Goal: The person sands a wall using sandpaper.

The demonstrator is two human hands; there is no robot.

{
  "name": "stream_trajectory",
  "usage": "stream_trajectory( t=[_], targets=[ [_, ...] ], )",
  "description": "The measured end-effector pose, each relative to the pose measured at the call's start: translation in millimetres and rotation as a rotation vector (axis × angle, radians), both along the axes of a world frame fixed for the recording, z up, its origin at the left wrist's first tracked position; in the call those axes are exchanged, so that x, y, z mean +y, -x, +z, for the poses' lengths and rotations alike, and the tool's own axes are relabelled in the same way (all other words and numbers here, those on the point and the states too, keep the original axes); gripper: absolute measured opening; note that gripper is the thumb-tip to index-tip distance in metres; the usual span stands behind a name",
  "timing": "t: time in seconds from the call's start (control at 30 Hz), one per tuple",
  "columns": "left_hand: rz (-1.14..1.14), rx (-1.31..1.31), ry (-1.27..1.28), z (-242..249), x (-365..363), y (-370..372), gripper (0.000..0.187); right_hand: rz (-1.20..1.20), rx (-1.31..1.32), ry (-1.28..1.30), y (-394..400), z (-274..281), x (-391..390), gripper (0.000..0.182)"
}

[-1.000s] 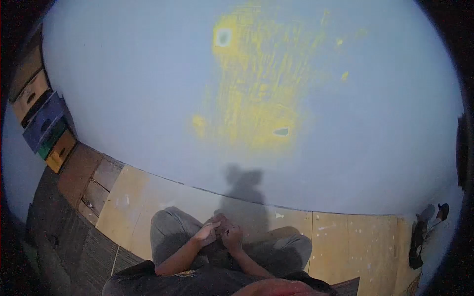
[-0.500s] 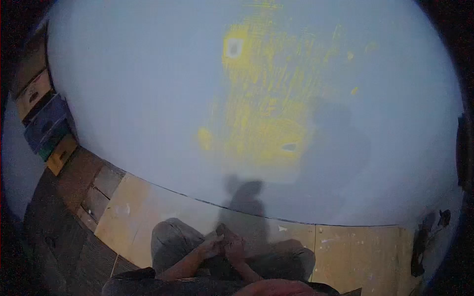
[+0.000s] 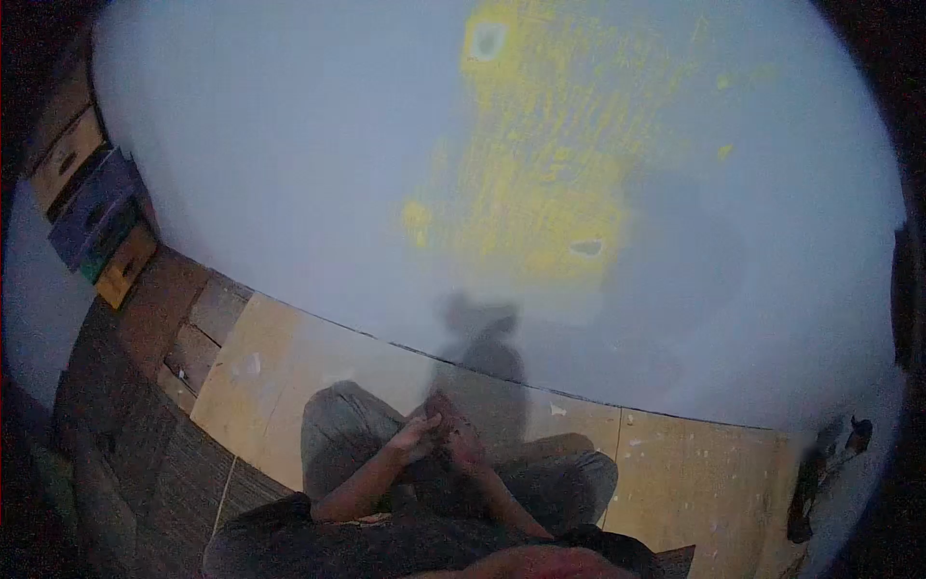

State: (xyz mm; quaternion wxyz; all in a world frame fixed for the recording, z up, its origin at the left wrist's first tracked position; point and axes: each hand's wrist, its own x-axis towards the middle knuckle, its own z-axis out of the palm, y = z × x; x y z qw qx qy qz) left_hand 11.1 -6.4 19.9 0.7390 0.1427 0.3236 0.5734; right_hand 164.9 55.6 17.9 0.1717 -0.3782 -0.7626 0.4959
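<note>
I sit cross-legged, and my two hands meet in front of my lap between my grey-trousered knees. My left hand (image 3: 416, 440) is closed, its fingers pressed against the other hand. Beside it, my right hand (image 3: 464, 447) is also closed, with a dark reddish shape rising above it. In the dim light I cannot make out whether that shape is a held thing or fingers. The hands cast a dark shadow on the floor and wall ahead.
A pale wall (image 3: 289, 174) with a scraped yellow patch (image 3: 540, 193) rises ahead. Wooden boards (image 3: 265, 386) cover the floor along its foot. Coloured boxes with holes (image 3: 101, 207) are stacked at the left. A dark object (image 3: 810, 492) stands at the right.
The view has tipped down a little, so the wall's yellow patch and my hands sit higher in the picture. My hands remain together.
</note>
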Motion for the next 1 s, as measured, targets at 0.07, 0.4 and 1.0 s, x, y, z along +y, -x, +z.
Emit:
stream_trajectory(
  t=[0.07,0.4,1.0],
  targets=[
    [0.006,-0.052,-0.095,12.0,-0.4,-2.5,0.034,-0.117,0.135,-0.141,1.3,-10.9,-9.0,0.043],
    [0.144,0.215,-0.102,14.1,-15.3,-3.6,0.043,-0.058,0.047,-0.245,-36.4,17.9,-44.5,0.034],
    [-0.001,0.551,-0.491,187.3,-73.7,1.1,0.041,-0.107,1.008,1.335,-23.8,238.5,-113.4,0.035]
  ],
)
